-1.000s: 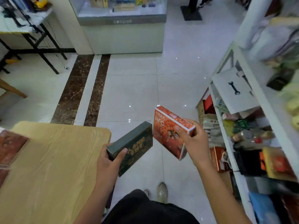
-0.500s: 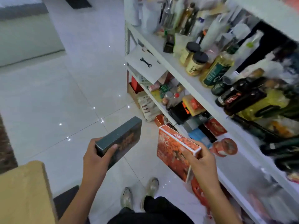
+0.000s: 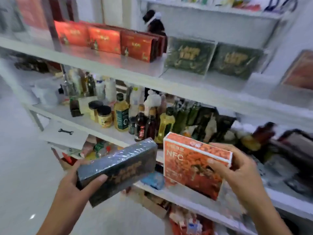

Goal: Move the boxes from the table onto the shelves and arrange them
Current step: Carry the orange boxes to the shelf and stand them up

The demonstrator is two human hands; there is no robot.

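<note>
My left hand (image 3: 74, 187) grips the near end of a dark green box (image 3: 122, 167) wrapped in shiny film, tilted up to the right. My right hand (image 3: 240, 173) holds an orange box (image 3: 189, 165) marked NFC by its right end, upright, facing me. Both boxes hang in front of the white shelves (image 3: 135, 72). On the upper shelf stand several red boxes (image 3: 135, 45) in a row and two dark green boxes (image 3: 213, 56) to their right. The table is out of view.
The middle shelf (image 3: 88, 122) holds bottles and jars (image 3: 122, 114), packed close together. Lower shelves carry packets and a white sheet with a wrench mark (image 3: 66, 133). Another reddish box (image 3: 299, 72) leans at the far right. White tiled floor (image 3: 22, 184) lies to the left.
My view has swung up from the floor to the shelves. Both hands have kept their boxes and now hold them in front of the shelves.
</note>
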